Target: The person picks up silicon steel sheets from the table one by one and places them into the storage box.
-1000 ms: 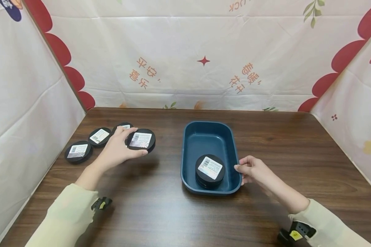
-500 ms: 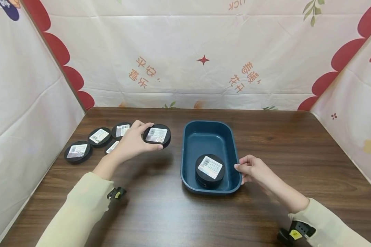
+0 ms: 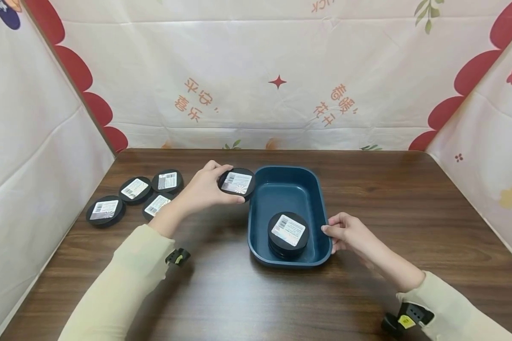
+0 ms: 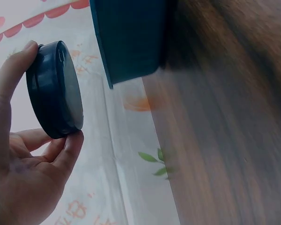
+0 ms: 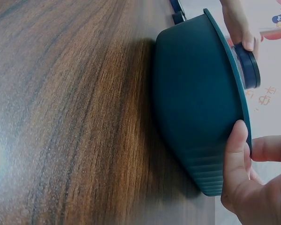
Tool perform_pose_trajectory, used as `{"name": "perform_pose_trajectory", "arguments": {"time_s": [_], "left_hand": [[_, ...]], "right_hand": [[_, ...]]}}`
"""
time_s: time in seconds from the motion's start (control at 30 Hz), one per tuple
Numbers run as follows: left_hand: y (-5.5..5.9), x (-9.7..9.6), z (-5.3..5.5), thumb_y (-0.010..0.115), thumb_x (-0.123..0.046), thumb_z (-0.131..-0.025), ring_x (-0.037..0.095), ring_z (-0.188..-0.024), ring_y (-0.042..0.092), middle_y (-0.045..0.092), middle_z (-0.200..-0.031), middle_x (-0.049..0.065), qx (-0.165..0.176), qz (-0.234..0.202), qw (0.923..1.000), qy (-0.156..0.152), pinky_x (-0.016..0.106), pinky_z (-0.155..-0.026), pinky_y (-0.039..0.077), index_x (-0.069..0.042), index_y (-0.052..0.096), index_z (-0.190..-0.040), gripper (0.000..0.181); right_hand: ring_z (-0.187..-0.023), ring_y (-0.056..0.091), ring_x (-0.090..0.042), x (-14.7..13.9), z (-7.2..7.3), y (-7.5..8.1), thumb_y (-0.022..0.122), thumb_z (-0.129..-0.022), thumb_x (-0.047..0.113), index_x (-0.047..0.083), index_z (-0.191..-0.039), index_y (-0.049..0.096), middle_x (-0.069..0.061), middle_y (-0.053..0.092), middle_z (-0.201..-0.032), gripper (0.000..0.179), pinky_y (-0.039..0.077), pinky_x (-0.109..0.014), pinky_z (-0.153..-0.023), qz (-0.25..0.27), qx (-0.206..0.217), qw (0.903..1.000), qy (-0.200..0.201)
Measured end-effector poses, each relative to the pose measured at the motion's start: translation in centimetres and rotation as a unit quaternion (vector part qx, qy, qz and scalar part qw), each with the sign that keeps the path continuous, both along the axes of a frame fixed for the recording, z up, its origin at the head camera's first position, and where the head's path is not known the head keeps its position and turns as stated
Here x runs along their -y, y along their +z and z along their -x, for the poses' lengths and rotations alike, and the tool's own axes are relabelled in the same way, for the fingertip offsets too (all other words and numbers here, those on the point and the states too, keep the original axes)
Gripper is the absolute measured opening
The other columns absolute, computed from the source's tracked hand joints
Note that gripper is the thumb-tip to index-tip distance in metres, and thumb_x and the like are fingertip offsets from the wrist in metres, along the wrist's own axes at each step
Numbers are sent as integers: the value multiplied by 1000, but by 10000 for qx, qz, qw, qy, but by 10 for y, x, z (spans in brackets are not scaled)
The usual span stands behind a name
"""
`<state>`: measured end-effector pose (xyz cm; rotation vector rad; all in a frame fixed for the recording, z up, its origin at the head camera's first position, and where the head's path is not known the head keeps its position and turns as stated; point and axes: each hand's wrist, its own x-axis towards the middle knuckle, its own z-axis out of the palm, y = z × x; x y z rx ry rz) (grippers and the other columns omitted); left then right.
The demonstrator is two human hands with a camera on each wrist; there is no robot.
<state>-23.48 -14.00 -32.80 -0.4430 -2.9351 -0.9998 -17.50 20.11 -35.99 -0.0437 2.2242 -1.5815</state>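
Observation:
My left hand [image 3: 206,189] grips a round black tin [image 3: 236,183] by its sides, a white barcode label facing up. The tin is raised off the table, overlapping the left rim of a blue rectangular tray [image 3: 291,194] in the head view. In the left wrist view the same tin [image 4: 51,91] is seen edge-on between thumb and fingers. My right hand [image 3: 349,232] pinches the tray's right rim, thumb inside and fingers outside. Within the tray's near half stands a stack of black tins [image 3: 288,234], the top one labelled.
Several more labelled black tins lie on the wooden table [image 3: 222,293] at the left, among them a leftmost tin [image 3: 105,211] and a back tin [image 3: 168,181]. A printed white cloth [image 3: 239,61] hangs behind the table and along both sides.
My left hand has carried the tin rightward from the group at the left to the tray's edge, uncovering tins behind it. The right hand keeps its hold on the rim.

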Motion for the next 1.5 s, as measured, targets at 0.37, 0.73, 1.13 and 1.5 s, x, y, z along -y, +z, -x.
{"name": "perform_pose_trajectory", "arguments": {"time_s": [0.37,0.73,1.13,1.5], "left_hand": [[7,-29,14,80,-53,-62,21,-100,48,43,-114,6,205,105,9990,-377,34,-86,44,-9,45,-138,94],[11,-47,22,79,-48,-66,20,-98,48,42,-114,8,214,401,9966,-691,32,-83,46,-5,41,-139,93],[9,-69,36,78,-50,-66,19,-96,50,42,-116,10,138,977,9897,-1038,29,-84,46,-4,41,-139,94],[4,-82,44,78,-46,-68,20,-99,49,41,-121,12,305,1103,9852,-1280,29,-87,45,-2,37,-141,94]], "right_hand": [[-58,53,-12,0,1,3,54,-92,10,-11,-109,38,-6,52,-75,32,52,-28,-56,60,29,10000,-18],[-59,53,-13,1,2,3,54,-92,11,-11,-110,37,-8,52,-77,33,52,-29,-57,21,46,10000,31],[-59,53,-15,0,1,3,54,-92,11,-12,-109,38,-9,51,-77,32,53,-31,-58,-86,12,10000,-26],[-58,52,-15,1,1,2,53,-93,11,-11,-110,38,-6,49,-74,31,52,-30,-57,-65,47,10000,5]]}}
